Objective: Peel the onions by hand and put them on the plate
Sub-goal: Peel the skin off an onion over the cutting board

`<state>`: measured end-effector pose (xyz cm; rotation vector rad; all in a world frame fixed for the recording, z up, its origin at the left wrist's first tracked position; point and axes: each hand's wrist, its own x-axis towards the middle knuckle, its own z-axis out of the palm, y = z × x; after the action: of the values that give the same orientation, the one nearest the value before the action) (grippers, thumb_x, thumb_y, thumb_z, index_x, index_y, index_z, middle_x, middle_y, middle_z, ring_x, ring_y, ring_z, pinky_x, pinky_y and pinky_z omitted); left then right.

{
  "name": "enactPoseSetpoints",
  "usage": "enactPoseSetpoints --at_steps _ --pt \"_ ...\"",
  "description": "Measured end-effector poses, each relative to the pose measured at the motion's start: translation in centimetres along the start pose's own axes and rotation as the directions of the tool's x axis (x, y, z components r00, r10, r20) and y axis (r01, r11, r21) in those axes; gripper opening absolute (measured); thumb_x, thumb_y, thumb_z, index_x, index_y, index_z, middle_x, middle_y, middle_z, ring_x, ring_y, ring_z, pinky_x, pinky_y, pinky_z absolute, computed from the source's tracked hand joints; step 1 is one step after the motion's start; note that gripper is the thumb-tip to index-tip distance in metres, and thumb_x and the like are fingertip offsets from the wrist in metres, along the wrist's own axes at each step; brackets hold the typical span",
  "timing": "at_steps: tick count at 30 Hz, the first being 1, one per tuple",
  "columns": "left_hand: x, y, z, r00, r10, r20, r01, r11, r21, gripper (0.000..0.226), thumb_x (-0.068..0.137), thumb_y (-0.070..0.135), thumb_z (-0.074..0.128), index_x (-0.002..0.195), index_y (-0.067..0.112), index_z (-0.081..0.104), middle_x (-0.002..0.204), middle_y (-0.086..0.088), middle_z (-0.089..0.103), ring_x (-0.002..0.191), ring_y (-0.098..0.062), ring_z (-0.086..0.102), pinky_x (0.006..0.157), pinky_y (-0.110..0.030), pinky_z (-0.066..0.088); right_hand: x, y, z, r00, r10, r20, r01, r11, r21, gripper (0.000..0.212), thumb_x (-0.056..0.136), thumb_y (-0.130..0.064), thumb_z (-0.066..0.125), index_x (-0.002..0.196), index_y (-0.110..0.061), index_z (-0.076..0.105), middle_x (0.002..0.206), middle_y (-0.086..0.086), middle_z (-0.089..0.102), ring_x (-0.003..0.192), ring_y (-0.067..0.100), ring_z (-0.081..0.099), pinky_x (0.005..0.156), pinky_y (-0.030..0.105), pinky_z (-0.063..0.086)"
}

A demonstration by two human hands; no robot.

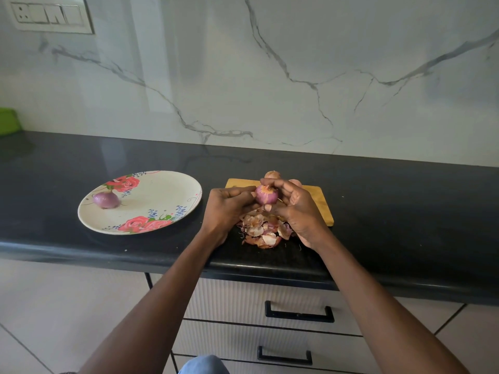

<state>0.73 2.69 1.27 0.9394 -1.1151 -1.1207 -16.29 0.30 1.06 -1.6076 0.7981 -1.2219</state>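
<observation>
**Purple onion held between both hands over the peelings**

Purple and partly bare, an onion (266, 195) sits raised above the counter, caught between the person's two hands. The right hand (295, 209) curls round its right side, one finger hooked over the top where dry skin clings. The left hand (226, 209) closes in from the left, its fingertips pinching at the onion's side.

Directly under the hands lies a heap of papery skins (263, 229), pink and tan, spread across the near edge of a wooden cutting board (321, 205) and onto the black countertop (405, 211). Behind the hands, at the board's far edge, an unpeeled onion (272, 174) peeks out, mostly hidden.

To the left, well apart from the board, a floral plate (151, 193) rests on the counter with one peeled onion (106, 199) lying on its left part. A marble-patterned wall (270, 76) rises behind, with a switch panel (50, 16) at upper left. Drawers with black handles (299, 313) sit below the counter.
</observation>
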Motion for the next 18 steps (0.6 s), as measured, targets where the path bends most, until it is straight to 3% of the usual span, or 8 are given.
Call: enactPoseSetpoints --at_steps 5,7,11,15,18 --pt "0.17 -0.03 -0.02 1.0 0.003 -0.018 -0.003 1.0 -0.004 0.026 0.093 -0.011 0.056 0.096 0.007 0.076 0.091 -0.014 0.078 0.081 -0.022 0.076 0.078 -0.029 0.062 0.03 0.05 -0.16 1.0 -0.001 -0.001 0.001 1.0 0.024 0.052 0.082 0.017 0.069 0.122 -0.018 0.066 0.127 -0.007 0.068 0.119 0.009 0.065 0.098 0.032 0.055" --pt "0.13 -0.03 -0.11 1.0 -0.007 0.009 0.008 0.999 -0.054 0.016 0.091 -0.005 0.064 0.101 0.003 0.075 0.096 -0.016 0.077 0.086 -0.024 0.076 0.08 -0.029 0.062 0.05 -0.01 -0.15 1.0 -0.021 -0.003 0.021 1.0 0.008 0.052 0.082 0.015 0.071 0.122 -0.018 0.066 0.129 -0.005 0.067 0.119 0.009 0.065 0.095 0.029 0.056" --pt "0.24 -0.03 -0.33 0.998 -0.032 0.052 0.037 0.994 -0.099 0.026 0.085 0.005 0.071 0.11 -0.003 0.072 0.103 -0.019 0.076 0.091 -0.027 0.075 0.081 -0.03 0.062 0.04 -0.05 -0.17 1.0 -0.025 0.006 0.025 0.999 0.021 0.052 0.082 0.016 0.07 0.12 -0.019 0.066 0.13 -0.004 0.067 0.12 0.009 0.064 0.094 0.028 0.056" --pt "0.6 -0.34 -0.57 1.0 0.005 -0.019 -0.006 0.998 -0.064 0.02 0.093 -0.008 0.058 0.102 0.0 0.075 0.097 -0.019 0.076 0.085 -0.025 0.075 0.08 -0.03 0.062 0.17 0.14 -0.41 1.0 0.02 0.012 -0.022 0.991 0.132 0.051 0.083 0.015 0.069 0.119 -0.02 0.067 0.123 -0.003 0.072 0.118 0.019 0.067 0.096 0.035 0.057" --pt "0.59 -0.39 -0.44 0.999 0.013 -0.04 -0.015 0.998 -0.055 0.016 0.092 -0.004 0.064 0.094 0.004 0.077 0.094 -0.019 0.076 0.083 -0.025 0.075 0.081 -0.031 0.062 0.22 0.11 -0.4 1.0 0.031 0.003 -0.031 0.993 0.115 0.048 0.082 0.012 0.071 0.119 -0.019 0.067 0.115 -0.006 0.075 0.113 0.018 0.069 0.096 0.038 0.057"
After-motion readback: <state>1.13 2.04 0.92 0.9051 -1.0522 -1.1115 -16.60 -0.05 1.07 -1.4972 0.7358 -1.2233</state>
